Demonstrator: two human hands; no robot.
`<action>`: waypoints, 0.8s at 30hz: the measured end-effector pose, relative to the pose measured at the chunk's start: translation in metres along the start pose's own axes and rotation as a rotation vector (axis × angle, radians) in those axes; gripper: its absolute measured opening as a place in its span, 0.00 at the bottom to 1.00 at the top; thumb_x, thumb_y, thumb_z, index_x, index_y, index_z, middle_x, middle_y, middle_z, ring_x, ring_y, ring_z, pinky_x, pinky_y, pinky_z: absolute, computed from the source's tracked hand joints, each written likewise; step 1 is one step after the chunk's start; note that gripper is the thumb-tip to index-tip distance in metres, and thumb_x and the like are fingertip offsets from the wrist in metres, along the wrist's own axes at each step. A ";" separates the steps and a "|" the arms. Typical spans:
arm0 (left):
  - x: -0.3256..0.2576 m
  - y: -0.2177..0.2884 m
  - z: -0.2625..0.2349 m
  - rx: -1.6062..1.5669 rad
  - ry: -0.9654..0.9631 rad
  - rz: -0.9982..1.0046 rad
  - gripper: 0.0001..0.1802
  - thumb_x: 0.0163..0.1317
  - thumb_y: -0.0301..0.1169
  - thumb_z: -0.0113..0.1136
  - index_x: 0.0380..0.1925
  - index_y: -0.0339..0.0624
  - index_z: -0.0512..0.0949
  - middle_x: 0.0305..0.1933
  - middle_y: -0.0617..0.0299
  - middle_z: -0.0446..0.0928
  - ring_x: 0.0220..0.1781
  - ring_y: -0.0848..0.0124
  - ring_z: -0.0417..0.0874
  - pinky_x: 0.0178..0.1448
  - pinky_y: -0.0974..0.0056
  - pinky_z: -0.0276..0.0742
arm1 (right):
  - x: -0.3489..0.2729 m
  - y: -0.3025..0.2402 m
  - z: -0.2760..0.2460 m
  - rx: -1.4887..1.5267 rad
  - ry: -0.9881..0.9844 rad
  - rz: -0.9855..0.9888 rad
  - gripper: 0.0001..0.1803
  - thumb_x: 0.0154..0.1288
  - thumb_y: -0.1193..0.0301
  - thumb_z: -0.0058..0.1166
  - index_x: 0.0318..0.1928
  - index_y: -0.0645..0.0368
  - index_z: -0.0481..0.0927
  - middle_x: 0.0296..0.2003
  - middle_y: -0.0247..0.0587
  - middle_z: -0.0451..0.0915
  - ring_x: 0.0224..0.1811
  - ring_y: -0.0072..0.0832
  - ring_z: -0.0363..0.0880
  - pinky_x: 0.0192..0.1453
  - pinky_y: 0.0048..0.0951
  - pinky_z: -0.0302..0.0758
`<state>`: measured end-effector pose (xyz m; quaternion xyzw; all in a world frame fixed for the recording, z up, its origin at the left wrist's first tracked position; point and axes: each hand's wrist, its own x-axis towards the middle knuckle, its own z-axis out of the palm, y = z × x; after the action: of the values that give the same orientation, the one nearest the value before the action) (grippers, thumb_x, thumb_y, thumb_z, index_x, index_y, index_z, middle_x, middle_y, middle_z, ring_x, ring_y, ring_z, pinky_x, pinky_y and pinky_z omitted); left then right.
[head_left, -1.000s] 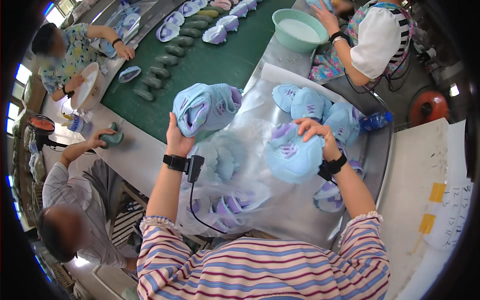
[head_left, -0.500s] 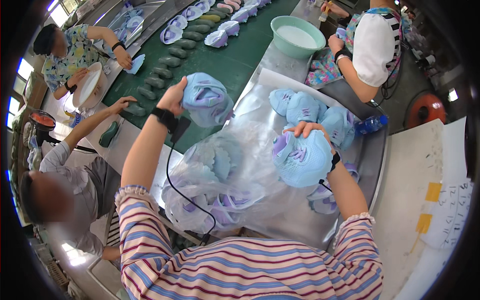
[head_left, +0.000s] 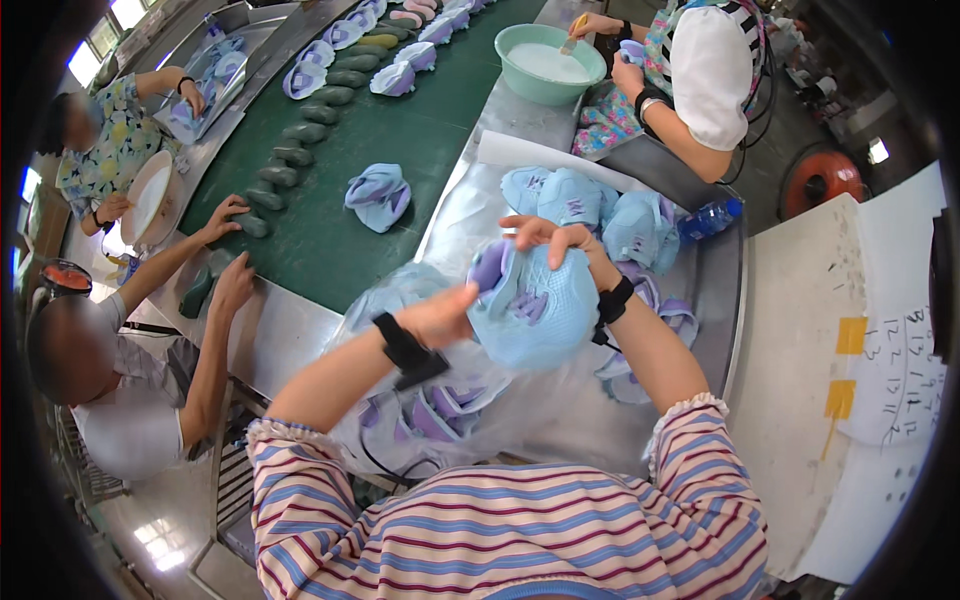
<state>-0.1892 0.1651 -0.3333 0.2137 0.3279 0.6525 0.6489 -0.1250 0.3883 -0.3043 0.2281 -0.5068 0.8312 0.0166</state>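
My right hand [head_left: 568, 246] grips a light blue shoe upper [head_left: 545, 315] from above, its purple collar and laces toward my left. At the collar side, my left hand [head_left: 440, 318] meets the upper's edge; it is smeared by motion and its fingers are mostly hidden. Another light blue shoe upper [head_left: 378, 197] lies alone on the green conveyor belt [head_left: 320, 235]. Beyond my right hand several more blue uppers [head_left: 575, 198] are heaped on the metal table. A clear plastic bag [head_left: 375, 425] holding purple and blue uppers lies below my left forearm.
Dark green shoe lasts [head_left: 293, 152] run in a row along the belt; a co-worker's hands [head_left: 228, 215] are at the near end. A green basin [head_left: 550, 65] of white liquid stands by another person. A blue-capped bottle [head_left: 710, 220] lies at the right edge.
The upper from my left hand now lies on the belt. My left hand has come across to the other upper, which my right hand has moved left. The left co-worker's second hand has reached the belt.
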 end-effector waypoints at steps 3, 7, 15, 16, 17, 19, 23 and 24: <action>-0.009 -0.030 0.012 0.007 0.191 0.234 0.48 0.53 0.50 0.63 0.67 0.43 0.48 0.63 0.57 0.60 0.63 0.65 0.64 0.64 0.59 0.61 | 0.011 -0.015 0.015 -0.482 0.140 0.117 0.11 0.58 0.70 0.56 0.43 0.53 0.79 0.53 0.46 0.72 0.64 0.42 0.61 0.63 0.45 0.63; -0.026 -0.025 0.001 0.569 0.843 0.537 0.37 0.50 0.33 0.65 0.58 0.40 0.58 0.54 0.57 0.62 0.53 0.67 0.68 0.57 0.62 0.64 | 0.001 -0.014 -0.002 -0.235 0.464 0.357 0.35 0.62 0.73 0.52 0.68 0.49 0.53 0.61 0.45 0.62 0.61 0.35 0.64 0.60 0.36 0.68; -0.073 0.007 0.012 0.680 0.544 0.629 0.27 0.55 0.30 0.65 0.53 0.39 0.64 0.52 0.64 0.59 0.56 0.73 0.63 0.60 0.65 0.64 | 0.003 0.054 0.036 0.269 0.364 0.369 0.32 0.62 0.69 0.52 0.65 0.57 0.58 0.57 0.39 0.68 0.57 0.27 0.70 0.60 0.29 0.69; -0.081 0.008 0.012 0.764 0.584 0.629 0.25 0.57 0.30 0.64 0.52 0.39 0.66 0.52 0.65 0.60 0.57 0.74 0.63 0.60 0.66 0.63 | 0.006 0.050 0.037 0.304 0.287 0.419 0.30 0.63 0.69 0.51 0.64 0.58 0.59 0.56 0.39 0.70 0.56 0.27 0.71 0.60 0.29 0.69; -0.086 0.007 0.014 0.572 0.531 0.627 0.17 0.61 0.28 0.57 0.50 0.39 0.69 0.52 0.66 0.63 0.55 0.77 0.63 0.59 0.69 0.61 | 0.008 0.043 0.038 0.337 0.210 0.467 0.28 0.63 0.69 0.49 0.63 0.59 0.61 0.54 0.39 0.71 0.54 0.27 0.72 0.59 0.30 0.70; -0.094 0.015 0.019 0.542 0.556 0.636 0.16 0.63 0.27 0.54 0.50 0.39 0.69 0.50 0.67 0.64 0.53 0.78 0.64 0.58 0.72 0.60 | 0.011 0.036 0.035 0.475 0.210 0.555 0.34 0.56 0.74 0.54 0.63 0.62 0.59 0.53 0.44 0.73 0.51 0.31 0.76 0.56 0.33 0.74; -0.111 0.024 -0.005 0.349 0.565 0.713 0.13 0.64 0.25 0.50 0.49 0.37 0.71 0.48 0.69 0.67 0.48 0.78 0.67 0.54 0.74 0.60 | 0.030 0.021 0.020 0.406 -0.001 0.652 0.43 0.50 0.66 0.61 0.65 0.62 0.56 0.56 0.47 0.70 0.55 0.31 0.73 0.57 0.32 0.72; -0.115 0.023 -0.009 0.426 0.588 0.717 0.14 0.64 0.26 0.49 0.49 0.37 0.71 0.49 0.69 0.68 0.49 0.77 0.68 0.55 0.73 0.61 | 0.038 0.017 0.028 0.257 0.000 0.645 0.44 0.50 0.66 0.61 0.66 0.62 0.54 0.57 0.47 0.69 0.57 0.31 0.71 0.59 0.32 0.69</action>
<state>-0.2040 0.0517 -0.3065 0.2475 0.5285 0.7854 0.2063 -0.1525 0.3484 -0.2924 0.0567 -0.4439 0.8507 -0.2758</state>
